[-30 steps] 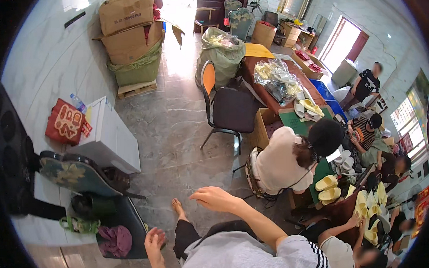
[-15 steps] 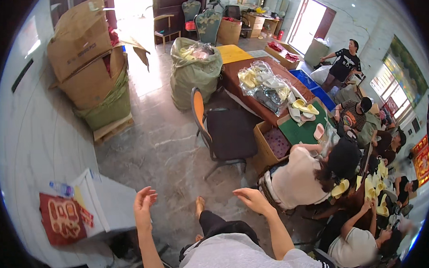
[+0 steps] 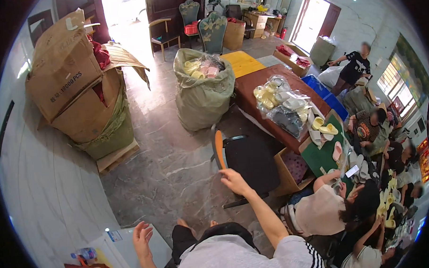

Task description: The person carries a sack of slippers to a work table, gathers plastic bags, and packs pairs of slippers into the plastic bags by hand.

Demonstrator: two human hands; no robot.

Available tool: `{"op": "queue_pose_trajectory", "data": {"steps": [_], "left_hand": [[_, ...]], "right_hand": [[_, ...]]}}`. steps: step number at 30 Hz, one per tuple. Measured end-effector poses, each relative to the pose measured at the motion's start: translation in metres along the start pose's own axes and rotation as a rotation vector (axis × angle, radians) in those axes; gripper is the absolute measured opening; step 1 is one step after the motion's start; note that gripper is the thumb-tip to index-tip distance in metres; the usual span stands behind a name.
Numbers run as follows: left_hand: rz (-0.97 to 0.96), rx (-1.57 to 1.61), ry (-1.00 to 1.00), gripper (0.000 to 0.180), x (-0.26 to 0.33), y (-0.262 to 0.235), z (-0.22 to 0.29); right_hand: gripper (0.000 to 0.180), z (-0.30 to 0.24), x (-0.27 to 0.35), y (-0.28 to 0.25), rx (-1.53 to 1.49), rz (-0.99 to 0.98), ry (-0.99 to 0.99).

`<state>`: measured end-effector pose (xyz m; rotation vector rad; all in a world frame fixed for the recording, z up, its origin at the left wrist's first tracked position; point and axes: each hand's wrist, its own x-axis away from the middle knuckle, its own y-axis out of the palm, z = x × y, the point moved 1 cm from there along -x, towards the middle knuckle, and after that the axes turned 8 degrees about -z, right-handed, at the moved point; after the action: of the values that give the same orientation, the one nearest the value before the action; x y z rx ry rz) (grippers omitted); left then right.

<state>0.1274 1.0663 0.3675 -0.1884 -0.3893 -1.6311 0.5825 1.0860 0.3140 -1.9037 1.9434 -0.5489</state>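
Right grip (image 3: 234, 181): at chair (image 3: 251, 163) backrest (image 3: 219, 150), loosely curled, hold unclear. Left grip (image 3: 142, 238): left of chair, loosely open, empty. Sack (image 3: 204, 99): beyond chair, mouth up, likely retaining contents.

Both hands are bare, and so are the forearms behind them. Up the arm from the right hand (image 3: 235, 181), past the elbow, sits the short sleeve (image 3: 303, 251) of a light grey T-shirt (image 3: 228, 254), with 3 black stripes (image 3: 314, 257) running side by side along it. The shirt's front, between the left hand (image 3: 142, 240) and the right arm, is plain, soft-looking and slightly creased. Just to the right of the left hand shows the black cloth of the legwear (image 3: 182, 238); its full length is hidden. The 2 feet (image 3: 183, 223) look bare, though small in view.
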Motion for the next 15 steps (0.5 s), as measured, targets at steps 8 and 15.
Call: {"op": "queue_pose_trajectory", "data": {"steps": [8,15], "left_hand": [[-0.044,0.034,-0.069,0.029,-0.215,-0.055,0.039],[-0.333,-0.171,-0.025,0.028,-0.419,0.000,0.146]], "right_hand": [[0.058,0.068,-0.171,0.016,0.237,0.316,0.168],[0.066,0.099,-0.221,-0.004,0.129,0.383,0.575]]}}
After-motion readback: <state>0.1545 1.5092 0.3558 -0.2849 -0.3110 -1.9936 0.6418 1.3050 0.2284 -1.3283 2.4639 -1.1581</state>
